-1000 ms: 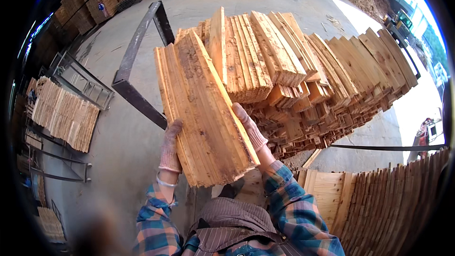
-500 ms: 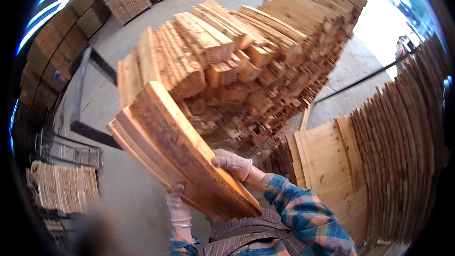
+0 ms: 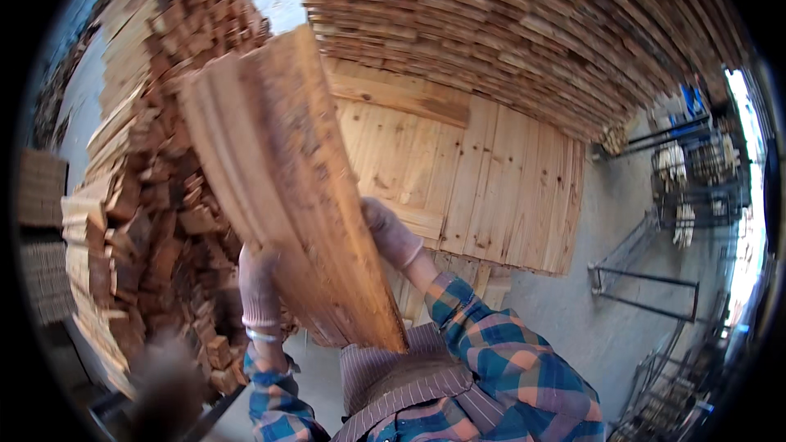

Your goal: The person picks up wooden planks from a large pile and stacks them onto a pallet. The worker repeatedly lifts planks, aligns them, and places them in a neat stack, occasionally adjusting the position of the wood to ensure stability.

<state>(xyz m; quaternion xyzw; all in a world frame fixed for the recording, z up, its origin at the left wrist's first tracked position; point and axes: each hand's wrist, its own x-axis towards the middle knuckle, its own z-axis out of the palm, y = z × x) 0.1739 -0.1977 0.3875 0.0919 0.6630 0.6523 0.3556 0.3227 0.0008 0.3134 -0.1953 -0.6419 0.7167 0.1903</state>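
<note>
Between my two gloved hands I carry a stack of wooden boards (image 3: 286,172), tilted, with its lower end close to my striped apron (image 3: 409,376). My left hand (image 3: 260,282) is closed on the stack's left edge, and my right hand (image 3: 391,233) grips its right edge. Some of the fingers are hidden behind the wood. The top board has a rough, bark-marked face. Beyond the boards lies a low platform of pale, knotty planks (image 3: 483,176), with a single loose plank (image 3: 409,96) along its far side.
At the left stands a tall, uneven pile of lumber (image 3: 176,213). A high wall of stacked boards (image 3: 524,33) rises behind the pale planks. To the right, a black metal frame (image 3: 647,290) stands on the concrete floor (image 3: 557,327), with more racks (image 3: 704,164) farther back.
My view has swung to the right, from the lumber pile toward the pale planks and the board wall. The board stack came along in both hands and is now held more upright.
</note>
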